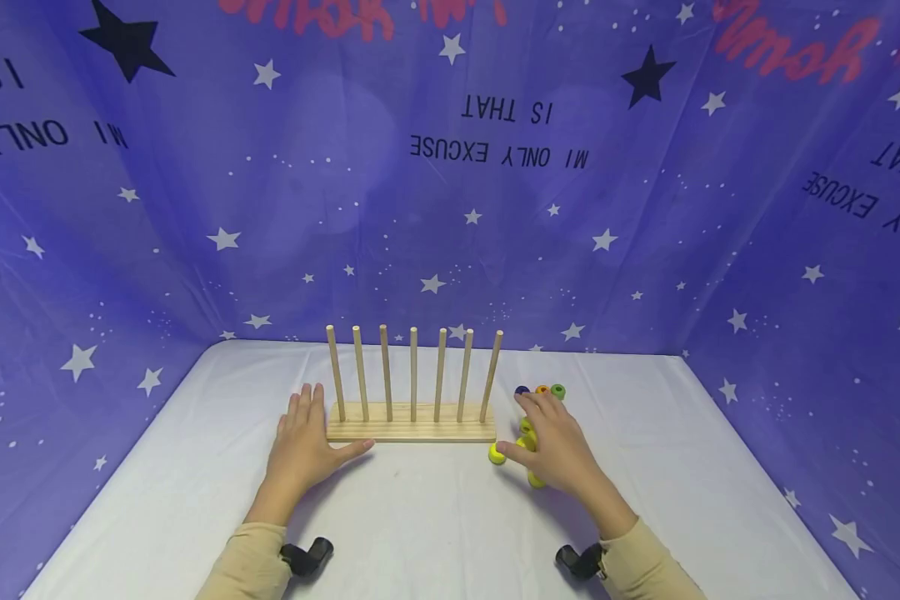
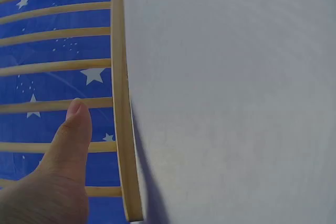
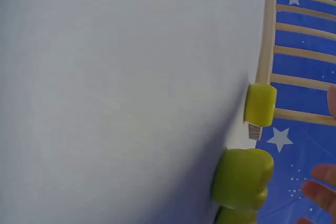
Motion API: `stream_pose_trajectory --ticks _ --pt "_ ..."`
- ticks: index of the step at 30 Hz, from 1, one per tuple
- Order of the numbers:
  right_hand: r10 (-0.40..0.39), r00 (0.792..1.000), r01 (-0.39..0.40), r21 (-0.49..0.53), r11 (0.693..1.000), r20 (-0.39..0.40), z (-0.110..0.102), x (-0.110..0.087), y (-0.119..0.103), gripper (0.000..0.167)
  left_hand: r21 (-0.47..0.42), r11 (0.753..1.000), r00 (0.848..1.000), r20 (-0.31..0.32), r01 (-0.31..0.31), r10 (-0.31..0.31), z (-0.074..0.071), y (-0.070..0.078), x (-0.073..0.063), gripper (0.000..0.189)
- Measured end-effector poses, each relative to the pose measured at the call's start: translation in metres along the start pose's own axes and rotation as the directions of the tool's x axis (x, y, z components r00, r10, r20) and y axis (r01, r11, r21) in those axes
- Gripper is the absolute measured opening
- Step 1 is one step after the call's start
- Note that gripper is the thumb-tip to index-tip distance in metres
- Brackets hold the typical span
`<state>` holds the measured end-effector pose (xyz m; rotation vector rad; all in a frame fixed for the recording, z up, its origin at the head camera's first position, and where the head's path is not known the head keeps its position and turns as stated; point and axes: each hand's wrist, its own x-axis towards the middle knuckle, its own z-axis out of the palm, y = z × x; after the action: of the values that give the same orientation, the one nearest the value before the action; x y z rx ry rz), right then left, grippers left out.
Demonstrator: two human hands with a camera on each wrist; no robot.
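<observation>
The wooden peg rack (image 1: 412,432) stands upright on the white-covered table (image 1: 427,533), positioned between the two hands. It consists of a flat rectangular base and seven round vertical pegs (image 1: 413,375) set in one row along its length.

The left hand (image 1: 300,450) is located at the left end of the rack. Its fingers are extended and its thumb is spread wide, directed along the front edge of the base. It grasps nothing. Contact between this hand and the base cannot be determined.

The right hand (image 1: 558,450) is located beyond the right end of the rack, above a loose group of beads. Its fingers are extended, with the thumb set apart from them, and it grips no bead. Contact with the beads underneath cannot be determined.

One yellow bead (image 1: 497,454) lies nearest the rack, just off the front right corner of the base, beside the right thumb tip. Further yellow-green beads (image 3: 239,179) lie close together and are partly covered by the hand in the head view. At the far side of the right fingertips, a dark blue bead (image 1: 522,390), an orange bead (image 1: 543,389) and a green bead (image 1: 558,391) lie side by side.
</observation>
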<state>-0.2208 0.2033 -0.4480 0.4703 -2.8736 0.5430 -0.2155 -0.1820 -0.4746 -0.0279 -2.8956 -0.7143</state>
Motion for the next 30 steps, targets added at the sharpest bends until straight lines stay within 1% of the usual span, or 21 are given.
stream_pose_trajectory --ticks 4,7,12,17,21,30 --pt "-0.005 0.999 0.004 0.024 1.0 0.04 0.005 -0.002 0.001 0.074 -0.075 0.997 1.0 0.012 -0.017 0.018 0.008 -0.006 0.002 0.131" --pt "-0.025 0.998 0.023 0.03 0.999 0.053 0.01 -0.001 0.0 0.065 -0.116 0.993 1.0 0.016 -0.018 0.02 0.013 -0.01 0.004 0.128" --pt "-0.055 0.997 0.052 0.045 0.998 0.058 0.015 -0.001 -0.002 0.053 -0.178 0.984 0.999 0.04 0.022 -0.015 0.02 -0.012 0.008 0.127" --pt "-0.081 0.995 0.079 0.045 0.996 0.052 0.02 -0.001 -0.004 0.048 -0.192 0.979 0.996 0.072 0.07 -0.057 0.024 -0.012 0.009 0.127" --pt "-0.086 0.995 0.084 0.042 0.996 0.055 0.023 -0.002 -0.005 0.046 -0.199 0.975 0.992 0.092 0.103 -0.086 0.026 -0.013 0.009 0.128" --pt "-0.081 0.995 0.079 0.037 0.996 0.057 0.027 -0.001 -0.004 0.04 -0.166 0.982 0.994 0.069 0.096 -0.085 0.033 -0.015 0.01 0.125"
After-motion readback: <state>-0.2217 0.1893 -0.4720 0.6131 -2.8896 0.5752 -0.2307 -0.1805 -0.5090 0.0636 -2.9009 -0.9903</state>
